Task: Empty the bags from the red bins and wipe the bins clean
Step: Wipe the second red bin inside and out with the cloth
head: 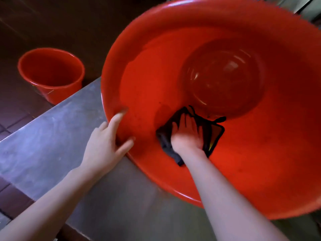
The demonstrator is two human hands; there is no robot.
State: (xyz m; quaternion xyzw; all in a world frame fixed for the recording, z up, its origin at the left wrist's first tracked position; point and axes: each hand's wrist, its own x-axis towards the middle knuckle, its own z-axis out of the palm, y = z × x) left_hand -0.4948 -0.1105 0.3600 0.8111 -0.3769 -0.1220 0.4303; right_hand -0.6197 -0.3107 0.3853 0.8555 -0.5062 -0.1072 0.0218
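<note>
A large red bin fills the right of the view, tilted toward me on a steel counter. Its round bottom shows glossy deep inside. My right hand presses flat on a dark cloth against the bin's near inner wall, fingers spread. My left hand grips the bin's left rim, thumb inside and fingers along the outer edge. A smaller red bin stands upright on the floor at the left, with no bag visible inside it.
The steel counter runs diagonally under the big bin, its edge dropping to a dark tiled floor at the left. Metal fixtures show at the top right corner.
</note>
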